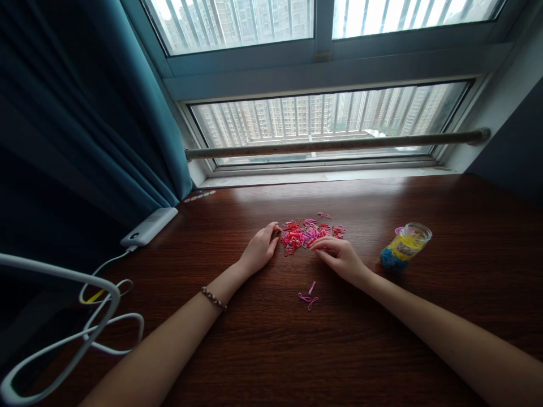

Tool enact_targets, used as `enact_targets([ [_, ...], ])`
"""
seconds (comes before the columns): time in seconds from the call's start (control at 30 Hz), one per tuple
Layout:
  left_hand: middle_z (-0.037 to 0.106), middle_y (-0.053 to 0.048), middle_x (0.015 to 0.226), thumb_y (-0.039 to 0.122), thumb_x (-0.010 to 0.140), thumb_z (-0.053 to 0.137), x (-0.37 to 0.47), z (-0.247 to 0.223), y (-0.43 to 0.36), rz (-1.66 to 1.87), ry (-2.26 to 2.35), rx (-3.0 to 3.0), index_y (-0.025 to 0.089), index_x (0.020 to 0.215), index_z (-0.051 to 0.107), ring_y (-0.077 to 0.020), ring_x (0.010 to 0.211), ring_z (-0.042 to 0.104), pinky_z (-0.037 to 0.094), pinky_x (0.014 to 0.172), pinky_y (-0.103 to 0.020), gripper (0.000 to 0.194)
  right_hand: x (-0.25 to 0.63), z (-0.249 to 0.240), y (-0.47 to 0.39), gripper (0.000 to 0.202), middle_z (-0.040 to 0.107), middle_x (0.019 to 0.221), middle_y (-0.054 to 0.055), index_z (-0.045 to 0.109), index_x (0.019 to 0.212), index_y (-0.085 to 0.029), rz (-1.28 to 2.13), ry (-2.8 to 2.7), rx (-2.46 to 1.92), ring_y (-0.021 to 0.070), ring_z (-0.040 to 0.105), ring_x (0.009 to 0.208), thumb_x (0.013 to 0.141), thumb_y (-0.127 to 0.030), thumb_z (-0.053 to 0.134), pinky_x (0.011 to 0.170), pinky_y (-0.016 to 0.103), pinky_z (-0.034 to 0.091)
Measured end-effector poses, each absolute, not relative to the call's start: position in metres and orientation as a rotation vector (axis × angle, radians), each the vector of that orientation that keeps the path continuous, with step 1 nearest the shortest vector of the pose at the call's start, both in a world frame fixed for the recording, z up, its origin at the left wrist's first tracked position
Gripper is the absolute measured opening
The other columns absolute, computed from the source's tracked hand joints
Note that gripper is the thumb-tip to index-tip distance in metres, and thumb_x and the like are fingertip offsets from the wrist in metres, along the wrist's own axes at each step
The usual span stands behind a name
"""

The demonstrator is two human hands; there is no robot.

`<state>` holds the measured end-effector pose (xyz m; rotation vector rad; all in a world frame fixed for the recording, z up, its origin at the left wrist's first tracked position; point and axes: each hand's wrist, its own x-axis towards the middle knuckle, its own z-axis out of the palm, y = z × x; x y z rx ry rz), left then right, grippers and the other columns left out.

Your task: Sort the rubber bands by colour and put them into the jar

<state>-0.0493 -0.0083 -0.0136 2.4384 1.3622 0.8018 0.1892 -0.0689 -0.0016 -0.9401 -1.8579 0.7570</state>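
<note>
A loose pile of small pink and red loops, like rubber bands (309, 233), lies on the dark wooden table. At its left edge rests my left hand (259, 249), fingers stretched and slightly bent, thumb apart. My right hand (339, 259) reaches to the front right of the pile. Its fingers are extended over the nearest loops, with the thumb a little below them, and I see nothing held between them. Closer to me lie a few separate pink loops (309, 297), one of them bunched into a narrow strip.
To the right stands a clear jar (403, 247) with a yellow label and blue contents, a pink piece beside its rim. A white power bank (149, 227) with a coiled white cable (112, 316) is at left, by the blue curtain (139, 113). A window rail (339, 146) runs behind.
</note>
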Motion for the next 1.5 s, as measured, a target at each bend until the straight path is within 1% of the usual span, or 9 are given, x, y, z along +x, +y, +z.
enact_targets([
  [0.13, 0.055, -0.009, 0.105, 0.014, 0.083, 0.039, -0.049, -0.013, -0.009, 0.777, 1.396, 2.530, 0.016, 0.119, 0.046, -0.0197, 0.100, 0.050, 0.039, 0.093, -0.036, 0.037, 0.185, -0.005, -0.073, 0.026, 0.055, 0.117, 0.009, 0.060, 0.106, -0.021, 0.390, -2.147, -1.004, 0.0236, 0.043, 0.112, 0.081, -0.023, 0.053, 0.098, 0.046, 0.032],
  [0.27, 0.053, -0.009, 0.107, 0.018, 0.084, 0.038, -0.048, -0.014, -0.008, 0.707, 1.470, 2.611, 0.019, 0.111, 0.056, -0.0220, 0.104, 0.046, 0.038, 0.094, -0.039, 0.032, 0.181, -0.008, -0.077, 0.041, 0.047, 0.127, 0.011, 0.053, 0.118, -0.020, 0.225, -2.321, -1.124, 0.0281, 0.032, 0.120, 0.080, -0.036, 0.054, 0.100, 0.049, 0.030],
  [0.43, 0.039, -0.007, 0.133, 0.016, 0.085, 0.037, -0.048, -0.015, -0.006, 0.652, 1.466, 2.629, 0.021, 0.119, 0.049, -0.0228, 0.125, 0.029, 0.027, 0.103, -0.044, 0.037, 0.179, -0.009, -0.076, 0.039, 0.051, 0.122, 0.011, 0.051, 0.120, -0.019, 0.175, -2.363, -1.166, 0.0275, 0.035, 0.118, 0.084, -0.034, 0.048, 0.100, 0.048, 0.030],
  [0.63, 0.036, 0.000, 0.138, 0.019, 0.089, 0.027, -0.049, -0.012, -0.006, 0.459, 1.438, 2.578, 0.030, 0.129, 0.036, -0.0219, 0.131, 0.020, 0.019, 0.103, -0.053, 0.043, 0.180, -0.009, -0.075, 0.033, 0.054, 0.116, 0.011, 0.054, 0.116, -0.017, 0.224, -2.238, -1.126, 0.0257, 0.041, 0.113, 0.085, -0.026, 0.045, 0.099, 0.046, 0.032],
  [0.83, 0.041, -0.003, 0.134, 0.019, 0.088, 0.029, -0.050, -0.015, -0.005, 0.480, 1.428, 2.594, 0.024, 0.126, 0.041, -0.0212, 0.128, 0.027, 0.022, 0.105, -0.047, 0.040, 0.185, -0.005, -0.071, 0.025, 0.060, 0.102, 0.009, 0.063, 0.099, -0.020, 0.445, -1.858, -1.021, 0.0201, 0.055, 0.096, 0.086, -0.020, 0.042, 0.088, 0.036, 0.044],
  [1.03, 0.047, -0.009, 0.124, 0.015, 0.080, 0.045, -0.049, -0.012, -0.006, 0.782, 1.333, 2.518, 0.017, 0.118, 0.048, -0.0200, 0.117, 0.042, 0.032, 0.102, -0.037, 0.038, 0.189, -0.003, -0.070, 0.014, 0.065, 0.088, 0.005, 0.068, 0.085, -0.021, 0.600, -1.656, -1.007, 0.0190, 0.059, 0.088, 0.079, -0.020, 0.056, 0.083, 0.033, 0.045],
  [1.2, 0.058, -0.006, 0.098, 0.021, 0.075, 0.054, -0.053, -0.011, -0.005, 1.130, 1.349, 2.206, 0.016, 0.094, 0.057, -0.0173, 0.091, 0.057, 0.047, 0.084, -0.031, 0.019, 0.190, -0.005, -0.067, 0.009, 0.067, 0.079, 0.004, 0.067, 0.078, -0.018, 0.928, -1.522, -1.003, 0.0170, 0.062, 0.075, 0.073, -0.023, 0.061, 0.073, 0.030, 0.049],
  [1.37, 0.062, -0.002, 0.074, 0.028, 0.075, 0.056, -0.056, -0.013, -0.003, 1.229, 1.444, 1.978, 0.016, 0.076, 0.057, -0.0148, 0.069, 0.059, 0.048, 0.068, -0.028, 0.012, 0.192, 0.005, -0.069, 0.019, 0.068, 0.075, 0.003, 0.069, 0.076, -0.016, 1.409, -1.690, -0.849, 0.0159, 0.062, 0.070, 0.066, -0.031, 0.069, 0.067, 0.027, 0.049],
  [1.5, 0.064, -0.003, 0.073, 0.031, 0.075, 0.058, -0.055, -0.011, -0.003, 1.234, 1.354, 1.852, 0.016, 0.077, 0.057, -0.0156, 0.070, 0.061, 0.048, 0.068, -0.028, 0.015, 0.192, 0.011, -0.074, 0.022, 0.067, 0.073, 0.004, 0.071, 0.075, -0.015, 1.396, -2.010, -0.729, 0.0149, 0.060, 0.069, 0.066, -0.035, 0.069, 0.064, 0.024, 0.046],
])
